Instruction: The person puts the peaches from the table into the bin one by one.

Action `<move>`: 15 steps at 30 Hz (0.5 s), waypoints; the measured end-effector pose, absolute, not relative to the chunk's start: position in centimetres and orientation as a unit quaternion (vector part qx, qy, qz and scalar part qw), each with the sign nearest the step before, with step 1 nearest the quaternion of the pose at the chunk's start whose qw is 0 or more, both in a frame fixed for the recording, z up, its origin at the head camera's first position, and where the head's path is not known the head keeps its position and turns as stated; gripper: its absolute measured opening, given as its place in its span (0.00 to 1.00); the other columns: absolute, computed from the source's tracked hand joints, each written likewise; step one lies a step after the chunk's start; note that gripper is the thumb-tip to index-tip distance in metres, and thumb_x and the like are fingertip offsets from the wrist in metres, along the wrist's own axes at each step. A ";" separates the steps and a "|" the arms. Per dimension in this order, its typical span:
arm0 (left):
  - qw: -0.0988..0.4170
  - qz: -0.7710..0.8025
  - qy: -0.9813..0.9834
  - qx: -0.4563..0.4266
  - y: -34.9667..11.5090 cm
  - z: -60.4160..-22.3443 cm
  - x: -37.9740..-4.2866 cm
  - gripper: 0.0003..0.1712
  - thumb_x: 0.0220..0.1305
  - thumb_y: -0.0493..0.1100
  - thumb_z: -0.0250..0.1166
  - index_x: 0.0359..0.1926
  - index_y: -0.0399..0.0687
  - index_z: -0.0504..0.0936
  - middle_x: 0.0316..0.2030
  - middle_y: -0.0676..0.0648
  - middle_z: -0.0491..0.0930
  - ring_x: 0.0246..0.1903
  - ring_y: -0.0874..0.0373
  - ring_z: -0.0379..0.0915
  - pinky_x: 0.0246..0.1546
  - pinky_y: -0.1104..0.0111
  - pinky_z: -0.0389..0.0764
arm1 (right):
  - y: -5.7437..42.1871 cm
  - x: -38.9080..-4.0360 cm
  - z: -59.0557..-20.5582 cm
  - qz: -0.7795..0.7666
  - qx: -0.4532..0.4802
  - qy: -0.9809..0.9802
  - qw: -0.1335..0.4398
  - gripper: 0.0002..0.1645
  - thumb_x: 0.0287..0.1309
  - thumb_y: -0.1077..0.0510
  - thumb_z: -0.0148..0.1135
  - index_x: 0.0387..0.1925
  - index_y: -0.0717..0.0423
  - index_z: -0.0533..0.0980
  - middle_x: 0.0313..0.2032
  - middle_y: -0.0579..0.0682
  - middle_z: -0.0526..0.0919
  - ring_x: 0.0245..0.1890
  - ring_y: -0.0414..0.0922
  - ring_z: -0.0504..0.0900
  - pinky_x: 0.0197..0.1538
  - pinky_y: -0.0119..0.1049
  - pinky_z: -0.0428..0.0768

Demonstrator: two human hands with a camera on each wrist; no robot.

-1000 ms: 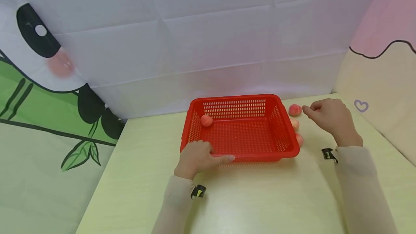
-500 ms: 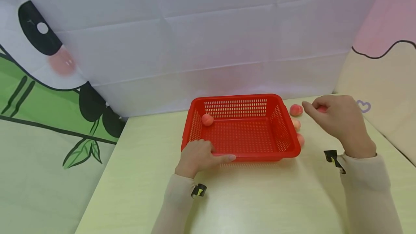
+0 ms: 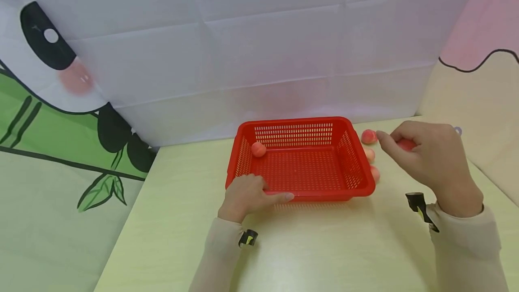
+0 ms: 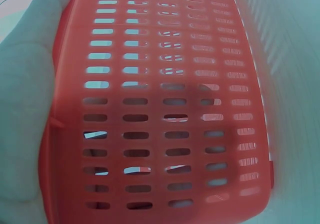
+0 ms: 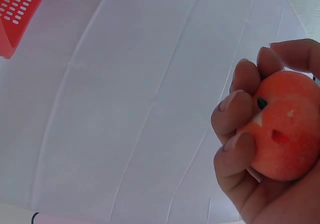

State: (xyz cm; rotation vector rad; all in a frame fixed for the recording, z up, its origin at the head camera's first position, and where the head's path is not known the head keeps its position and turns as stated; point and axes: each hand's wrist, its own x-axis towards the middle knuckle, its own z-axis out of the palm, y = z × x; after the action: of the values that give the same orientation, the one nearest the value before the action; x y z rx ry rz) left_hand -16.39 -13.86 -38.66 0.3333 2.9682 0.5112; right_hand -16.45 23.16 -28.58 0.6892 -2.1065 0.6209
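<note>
A red plastic basket (image 3: 300,196) with slotted walls stands on the table. My left hand (image 3: 246,196) grips its near rim at the left corner, thumb along the edge; the left wrist view shows the slotted wall (image 4: 150,94) close up. Inside the basket, near its left wall, lies one small peach (image 3: 258,149). My right hand (image 3: 435,161), raised to the right of the basket, holds another peach (image 5: 287,129) with its fingers curled round it. That one is orange-pink with a small green stem and a reddish dent.
Three more peaches lie along the basket's right side: a deep pink one (image 3: 369,136) at the back, a paler one (image 3: 369,155), and a third (image 3: 375,174) partly hidden by the basket. A white cloth wall (image 3: 284,57) rises behind the pale table (image 3: 316,247).
My right hand has drawn to the right and towards me, turning so that more of its peach shows. The left hand and the basket have stayed in place.
</note>
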 end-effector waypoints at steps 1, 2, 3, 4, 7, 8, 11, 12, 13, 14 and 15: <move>0.055 0.169 0.978 0.111 -13.8 -38.7 -16.4 0.48 0.51 0.91 0.60 0.14 0.56 0.57 0.14 0.57 0.48 0.19 0.62 0.45 0.20 0.66 0.49 | 23.0 -16.4 -28.6 0.248 0.278 -0.832 0.410 0.17 0.59 0.53 0.65 0.16 0.53 0.82 0.14 0.41 0.75 0.16 0.27 0.63 0.23 0.22 0.61; 0.055 0.169 0.978 0.112 -13.8 -38.7 -16.4 0.48 0.51 0.91 0.60 0.14 0.56 0.57 0.14 0.57 0.48 0.19 0.62 0.45 0.20 0.66 0.49 | 22.9 -16.3 -28.5 0.250 0.282 -0.829 0.412 0.18 0.60 0.52 0.65 0.16 0.53 0.82 0.14 0.41 0.76 0.16 0.28 0.64 0.23 0.21 0.61; 0.054 0.170 0.978 0.112 -13.8 -38.7 -16.4 0.48 0.51 0.90 0.60 0.14 0.56 0.57 0.14 0.57 0.48 0.19 0.63 0.45 0.20 0.66 0.49 | 22.7 -16.2 -28.5 0.252 0.285 -0.826 0.416 0.19 0.61 0.51 0.64 0.16 0.53 0.82 0.14 0.42 0.76 0.16 0.28 0.64 0.23 0.21 0.61; 0.054 0.170 0.977 0.114 -13.8 -38.7 -16.4 0.48 0.51 0.90 0.60 0.14 0.56 0.56 0.14 0.58 0.48 0.19 0.63 0.44 0.20 0.66 0.49 | 22.6 -16.2 -28.5 0.253 0.289 -0.823 0.418 0.22 0.63 0.49 0.63 0.16 0.54 0.82 0.14 0.42 0.76 0.16 0.29 0.64 0.23 0.21 0.61; 0.054 0.172 0.977 0.116 -13.8 -38.6 -16.4 0.47 0.52 0.90 0.61 0.14 0.56 0.56 0.14 0.58 0.48 0.19 0.63 0.44 0.20 0.66 0.49 | 21.9 -15.8 -28.2 0.256 0.292 -0.815 0.431 0.32 0.70 0.40 0.59 0.14 0.53 0.80 0.14 0.42 0.75 0.15 0.30 0.64 0.23 0.20 0.58; 0.054 0.172 0.977 0.115 -13.8 -38.6 -16.3 0.47 0.52 0.89 0.61 0.14 0.56 0.57 0.14 0.58 0.48 0.19 0.63 0.44 0.20 0.66 0.49 | 21.8 -15.6 -28.1 0.257 0.291 -0.812 0.436 0.35 0.72 0.37 0.58 0.14 0.53 0.80 0.13 0.42 0.75 0.15 0.30 0.63 0.23 0.19 0.57; 0.053 0.170 0.977 0.115 -13.8 -38.5 -16.3 0.47 0.52 0.89 0.62 0.14 0.56 0.57 0.14 0.57 0.48 0.19 0.63 0.45 0.20 0.66 0.50 | 21.3 -15.1 -27.8 0.258 0.283 -0.806 0.451 0.41 0.75 0.31 0.53 0.12 0.51 0.78 0.13 0.40 0.74 0.15 0.30 0.62 0.23 0.19 0.55; 0.052 0.168 0.978 0.114 -13.8 -38.5 -16.3 0.47 0.52 0.89 0.62 0.14 0.56 0.57 0.14 0.57 0.48 0.19 0.63 0.45 0.20 0.66 0.50 | 21.1 -14.9 -27.8 0.260 0.281 -0.805 0.454 0.41 0.75 0.30 0.52 0.12 0.51 0.78 0.13 0.40 0.75 0.15 0.30 0.62 0.23 0.19 0.55; 0.051 0.167 0.978 0.114 -13.8 -38.4 -16.3 0.47 0.52 0.89 0.62 0.14 0.56 0.57 0.14 0.57 0.48 0.19 0.63 0.45 0.20 0.66 0.50 | 21.0 -14.6 -27.7 0.263 0.280 -0.802 0.457 0.41 0.75 0.30 0.53 0.12 0.50 0.78 0.13 0.40 0.75 0.15 0.30 0.63 0.22 0.19 0.56; 0.050 0.166 0.978 0.114 -13.8 -38.4 -16.3 0.47 0.52 0.89 0.61 0.14 0.56 0.57 0.14 0.57 0.48 0.19 0.63 0.45 0.20 0.66 0.50 | 20.9 -14.4 -27.6 0.264 0.282 -0.800 0.459 0.40 0.75 0.31 0.53 0.12 0.50 0.78 0.13 0.40 0.75 0.15 0.30 0.63 0.22 0.20 0.58; 0.049 0.165 0.979 0.113 -13.8 -38.4 -16.3 0.47 0.52 0.89 0.61 0.14 0.56 0.57 0.14 0.57 0.48 0.19 0.63 0.45 0.20 0.66 0.50 | 20.9 -14.2 -27.5 0.265 0.285 -0.798 0.461 0.40 0.75 0.31 0.53 0.12 0.50 0.78 0.14 0.40 0.76 0.15 0.30 0.64 0.22 0.21 0.59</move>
State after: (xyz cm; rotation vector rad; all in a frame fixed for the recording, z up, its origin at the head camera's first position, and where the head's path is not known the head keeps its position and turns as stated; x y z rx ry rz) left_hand -16.25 -13.78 -38.42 0.3454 2.9820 0.5020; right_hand -14.23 20.88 -27.54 0.7007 -1.9623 0.6513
